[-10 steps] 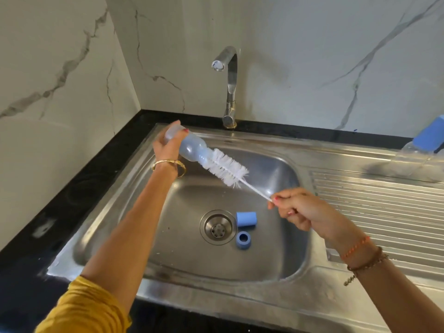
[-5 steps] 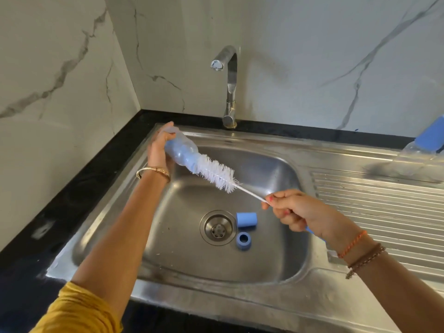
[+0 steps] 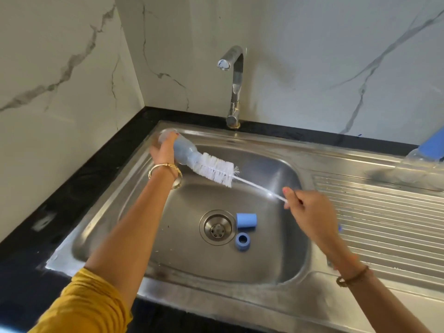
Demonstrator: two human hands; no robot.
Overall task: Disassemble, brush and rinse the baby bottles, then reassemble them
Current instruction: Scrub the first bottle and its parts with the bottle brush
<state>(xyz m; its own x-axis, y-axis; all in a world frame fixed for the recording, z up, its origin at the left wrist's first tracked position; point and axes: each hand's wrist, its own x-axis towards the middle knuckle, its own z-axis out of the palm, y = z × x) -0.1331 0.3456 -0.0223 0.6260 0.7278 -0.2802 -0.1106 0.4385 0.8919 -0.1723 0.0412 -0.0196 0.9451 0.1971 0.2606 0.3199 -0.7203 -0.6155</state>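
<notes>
My left hand (image 3: 163,152) grips a clear bluish baby bottle (image 3: 183,151) over the sink's back left, its mouth pointing right. A white bottle brush (image 3: 213,169) has its tip inside the bottle mouth, with most of the bristles showing outside. My right hand (image 3: 310,212) holds the brush's thin wire handle above the basin's right side. On the sink floor beside the drain lie a blue cap (image 3: 246,220) and a blue screw ring (image 3: 242,241). A second bottle (image 3: 427,152) with a blue cap lies on the drainboard at the far right, partly cut off.
The steel sink (image 3: 149,272) sits in a black counter in a marble-walled corner. The tap (image 3: 234,92) stands behind the basin with no water running. The drain (image 3: 217,227) is in the basin's middle. A ribbed drainboard (image 3: 384,224) stretches to the right.
The brush has been drawn further out of the bottle toward the right, after being pushed in half a second ago. My right hand shifted right and is motion-blurred; the bottle stayed at the back left.
</notes>
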